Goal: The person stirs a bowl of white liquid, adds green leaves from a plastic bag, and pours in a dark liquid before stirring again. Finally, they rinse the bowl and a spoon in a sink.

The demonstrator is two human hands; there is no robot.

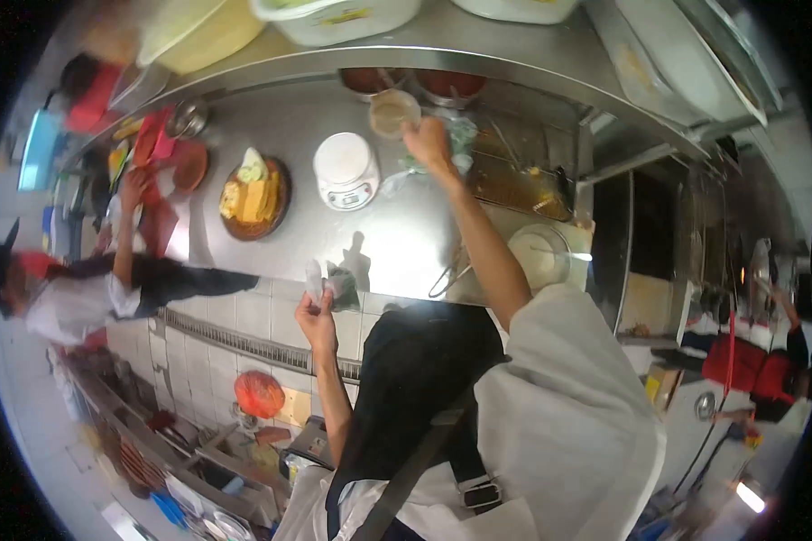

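At the front edge of the counter, my left hand (316, 316) pinches the top of a small clear plastic bag (341, 284) with something dark green in it. My right hand (427, 142) reaches to the back of the counter, its fingers closed on the rim of a small round beige bowl (394, 113). Close beside that hand lies a larger plastic bag of green leaves (461, 137). Between my hands stands a white kitchen scale (346, 171). To its left is a dark round plate (283, 200) with yellow food and pale green slices.
Red-filled pots (451, 86) sit under the overhead metal shelf (514, 65). On the right are a metal tray (523, 194) and a clear container of white contents (539, 256). A co-worker (72, 298) works at the left end; another person (753, 365) is far right.
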